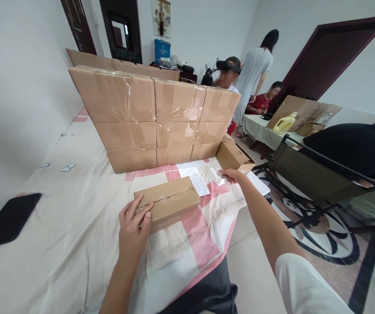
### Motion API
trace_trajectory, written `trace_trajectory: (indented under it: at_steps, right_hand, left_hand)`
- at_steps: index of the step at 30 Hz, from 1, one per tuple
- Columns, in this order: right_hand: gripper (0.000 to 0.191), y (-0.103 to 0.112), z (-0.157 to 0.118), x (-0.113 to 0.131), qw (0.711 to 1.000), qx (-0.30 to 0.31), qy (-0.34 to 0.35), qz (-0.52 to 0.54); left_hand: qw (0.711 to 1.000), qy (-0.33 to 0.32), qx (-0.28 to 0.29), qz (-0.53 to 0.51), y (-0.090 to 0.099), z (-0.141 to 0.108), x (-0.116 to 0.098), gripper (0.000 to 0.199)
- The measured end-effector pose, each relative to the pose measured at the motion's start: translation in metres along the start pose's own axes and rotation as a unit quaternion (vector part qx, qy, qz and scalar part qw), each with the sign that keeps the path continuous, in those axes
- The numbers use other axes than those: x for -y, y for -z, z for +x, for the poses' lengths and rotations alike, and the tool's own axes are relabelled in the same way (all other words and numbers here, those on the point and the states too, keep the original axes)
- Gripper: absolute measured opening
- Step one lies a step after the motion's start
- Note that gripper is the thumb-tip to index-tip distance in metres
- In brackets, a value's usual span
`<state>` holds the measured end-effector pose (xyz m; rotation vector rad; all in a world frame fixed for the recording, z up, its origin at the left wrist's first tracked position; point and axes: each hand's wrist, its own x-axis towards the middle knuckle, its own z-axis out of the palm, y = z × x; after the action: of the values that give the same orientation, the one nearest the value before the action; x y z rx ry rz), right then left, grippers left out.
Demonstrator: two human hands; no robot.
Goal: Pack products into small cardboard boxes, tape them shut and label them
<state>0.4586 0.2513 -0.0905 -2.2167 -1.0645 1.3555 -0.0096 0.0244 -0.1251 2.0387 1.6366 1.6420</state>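
A small closed cardboard box (174, 196) lies on the cloth-covered surface in front of me, with a seam along its top. My left hand (135, 218) grips its left end, the fingers and thumb bent over the top and edge. Beyond the box's right end, my right hand (232, 175) is closed, with its fingertips pinching a small whitish, partly see-through item (217, 176); its exact kind is unclear. Just left of that item lie white sheets with a grey pattern (199, 182), partly behind the small box.
Taped cardboard boxes (174, 117) form a wall at the back. An opened carton (235, 155) stands at its right end. A black flat object (8, 220) lies at left. Other people are at the right and back, near a folding chair (318, 174) and a table with a yellow jug (284, 124).
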Motion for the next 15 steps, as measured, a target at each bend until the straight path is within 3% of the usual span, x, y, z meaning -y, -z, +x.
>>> trace_trajectory:
  at_steps: [6, 15]
  right_hand:
    - [0.043, -0.004, -0.010, 0.005, 0.999, 0.015, -0.021, 0.019]
    - [0.022, -0.015, -0.020, 0.016, 0.996, -0.053, -0.029, 0.067]
  left_hand:
    - [1.000, 0.009, 0.004, 0.005, 0.000, 0.000, 0.001, 0.032]
    - [1.000, 0.019, 0.003, -0.005, -0.002, -0.001, 0.004, 0.030]
